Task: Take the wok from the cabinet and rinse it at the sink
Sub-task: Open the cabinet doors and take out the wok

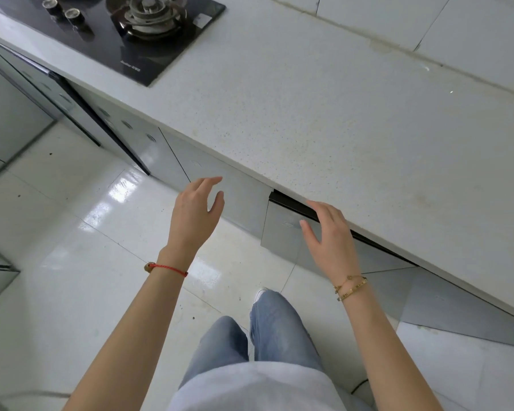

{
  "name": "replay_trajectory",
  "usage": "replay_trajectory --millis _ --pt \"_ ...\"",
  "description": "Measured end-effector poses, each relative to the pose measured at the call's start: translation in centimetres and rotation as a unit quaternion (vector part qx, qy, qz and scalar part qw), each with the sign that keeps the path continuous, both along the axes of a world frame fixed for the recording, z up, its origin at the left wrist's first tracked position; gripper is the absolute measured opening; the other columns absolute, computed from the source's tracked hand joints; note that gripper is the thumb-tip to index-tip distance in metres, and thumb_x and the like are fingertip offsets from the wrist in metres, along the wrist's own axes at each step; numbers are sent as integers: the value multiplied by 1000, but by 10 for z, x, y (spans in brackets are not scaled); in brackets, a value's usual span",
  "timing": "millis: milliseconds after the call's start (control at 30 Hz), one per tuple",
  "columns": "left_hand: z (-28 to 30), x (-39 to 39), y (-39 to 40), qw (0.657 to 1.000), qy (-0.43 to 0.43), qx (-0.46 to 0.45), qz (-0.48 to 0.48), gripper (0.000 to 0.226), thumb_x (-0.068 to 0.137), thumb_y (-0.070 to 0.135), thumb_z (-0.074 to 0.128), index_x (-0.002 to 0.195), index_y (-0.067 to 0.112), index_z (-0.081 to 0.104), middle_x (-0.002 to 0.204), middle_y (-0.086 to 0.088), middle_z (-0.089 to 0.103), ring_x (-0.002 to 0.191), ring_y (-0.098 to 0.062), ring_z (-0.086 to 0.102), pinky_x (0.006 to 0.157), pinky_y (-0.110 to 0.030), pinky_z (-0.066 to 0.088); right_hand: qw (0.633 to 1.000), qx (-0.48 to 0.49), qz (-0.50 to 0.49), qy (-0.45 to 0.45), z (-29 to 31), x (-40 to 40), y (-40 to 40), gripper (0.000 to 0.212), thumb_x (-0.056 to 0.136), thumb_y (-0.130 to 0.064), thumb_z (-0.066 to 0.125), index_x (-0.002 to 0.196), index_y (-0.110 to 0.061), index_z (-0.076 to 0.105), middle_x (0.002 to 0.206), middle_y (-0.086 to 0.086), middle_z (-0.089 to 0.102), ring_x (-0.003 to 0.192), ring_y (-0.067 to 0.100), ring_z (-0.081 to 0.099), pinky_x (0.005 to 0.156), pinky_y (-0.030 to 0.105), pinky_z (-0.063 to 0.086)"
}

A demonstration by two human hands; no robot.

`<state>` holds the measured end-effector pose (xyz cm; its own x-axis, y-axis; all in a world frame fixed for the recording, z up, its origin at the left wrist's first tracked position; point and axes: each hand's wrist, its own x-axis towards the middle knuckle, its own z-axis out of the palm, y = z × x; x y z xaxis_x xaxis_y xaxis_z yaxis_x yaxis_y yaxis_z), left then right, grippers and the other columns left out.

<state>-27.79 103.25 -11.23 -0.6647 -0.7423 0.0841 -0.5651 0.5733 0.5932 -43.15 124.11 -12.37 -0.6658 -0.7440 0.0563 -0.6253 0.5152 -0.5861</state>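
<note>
A grey cabinet door (282, 235) under the white counter stands slightly ajar, with a dark gap along its top edge. My right hand (328, 232) is at that top edge, fingers relaxed and reaching over the gap; whether they touch the door is unclear. My left hand (196, 215) hovers open in front of the closed neighbouring door (235, 197), holding nothing. No wok and no sink are in view.
The white speckled counter (339, 120) overhangs the cabinets. A black gas hob (125, 31) with a burner and two knobs sits at the far left of it. More grey cabinet fronts run left and right. Glossy white floor tiles (72, 262) lie below.
</note>
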Motion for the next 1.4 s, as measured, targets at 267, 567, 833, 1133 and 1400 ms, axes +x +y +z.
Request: replay_trajectory --millis 267,567,833,1133,1400 --pt "-122 -21 -26 994 101 -49 -20 30 97 23 54 126 17 61 113 4 66 104 -12 62 91 -26 49 996 -74 12 49 -116 9 -35 39 97 -23 56 134 -12 54 128 0 58 123 13 50 107 26 40" --pt "-229 -60 -45 965 214 -138 -67 29 96 22 57 123 14 63 109 5 66 98 -6 61 89 -22 48 959 -228 26 166 -210 4 -62 37 97 -22 57 132 -8 57 128 1 60 124 13 52 109 23 37" --pt "-245 -92 -58 937 312 -127 -86 29 95 21 57 123 17 67 103 9 67 89 -2 62 83 -16 50 951 -258 28 167 -262 3 -84 42 95 -29 57 135 -14 54 129 -4 57 126 10 50 107 21 39" --pt "-231 -105 -46 922 362 108 -84 28 94 24 61 121 17 68 112 8 71 97 0 65 90 -12 49 949 -249 20 194 -270 6 -86 43 96 -27 60 137 -16 51 132 -6 55 129 6 45 108 12 31" --pt "-230 -97 -40 850 437 283 -76 11 91 15 65 97 21 72 90 6 73 86 -2 68 87 -24 49 953 -223 12 202 -278 8 -84 47 97 -32 56 141 -19 45 135 -8 50 130 4 41 107 7 25"
